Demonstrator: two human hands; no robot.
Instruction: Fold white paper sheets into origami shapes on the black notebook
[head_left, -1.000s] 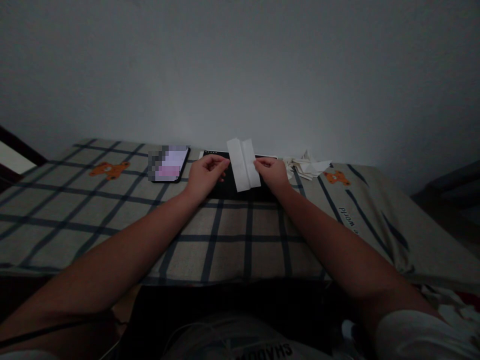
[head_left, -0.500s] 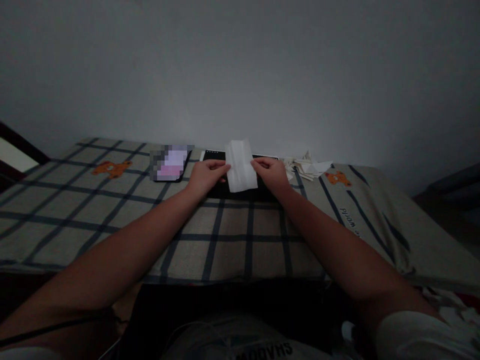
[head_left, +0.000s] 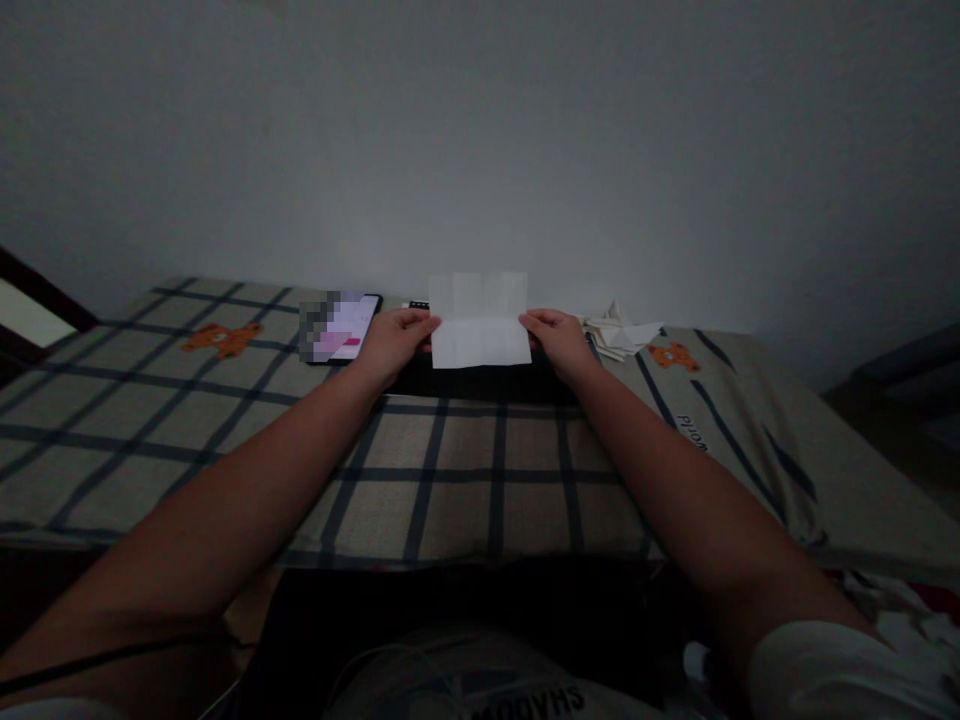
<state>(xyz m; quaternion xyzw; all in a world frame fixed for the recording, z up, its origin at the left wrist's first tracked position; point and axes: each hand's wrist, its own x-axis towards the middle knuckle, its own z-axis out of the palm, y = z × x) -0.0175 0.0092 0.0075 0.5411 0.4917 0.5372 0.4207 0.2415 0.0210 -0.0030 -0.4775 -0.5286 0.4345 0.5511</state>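
Note:
A white sheet of paper (head_left: 480, 320) with fold creases is held up, spread wide, above a dark flat pad (head_left: 487, 382) on the checked cloth. My left hand (head_left: 394, 343) pinches its left edge. My right hand (head_left: 556, 341) pinches its right edge. Both hands are closed on the paper, thumbs on the near side.
A lit phone (head_left: 341, 326) lies to the left of the hands. A heap of folded white paper pieces (head_left: 619, 333) sits to the right. The checked cloth (head_left: 225, 430) with orange bear prints covers the surface, which ends against a plain wall (head_left: 480, 140).
The paper was folded narrow and upright between my hands; it has been opened out wide. My hands moved apart, left one leftward, right one rightward.

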